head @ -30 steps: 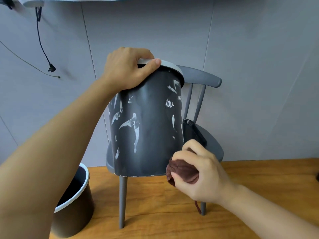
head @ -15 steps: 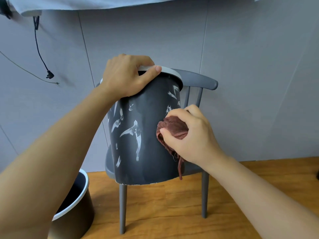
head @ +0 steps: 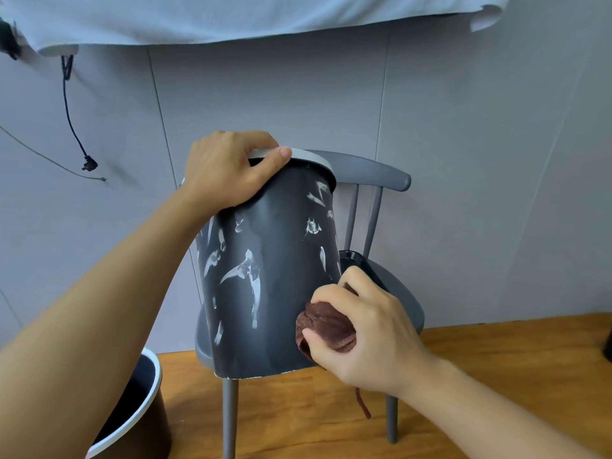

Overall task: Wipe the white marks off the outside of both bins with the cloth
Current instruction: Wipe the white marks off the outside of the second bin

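Bin [head: 275, 293] matt dark plastic; cloth [head: 326, 327] brown terry; floor [head: 480, 376] glossy wood.

no readable text, no labels, no brands, no numbers anywhere

The second bin [head: 132, 422] is cut off by the lower edge, its base unseen. The held bin [head: 271, 293] hides much of the chair [head: 390, 293]. The left hand [head: 228, 170] covers part of the held bin's rim.
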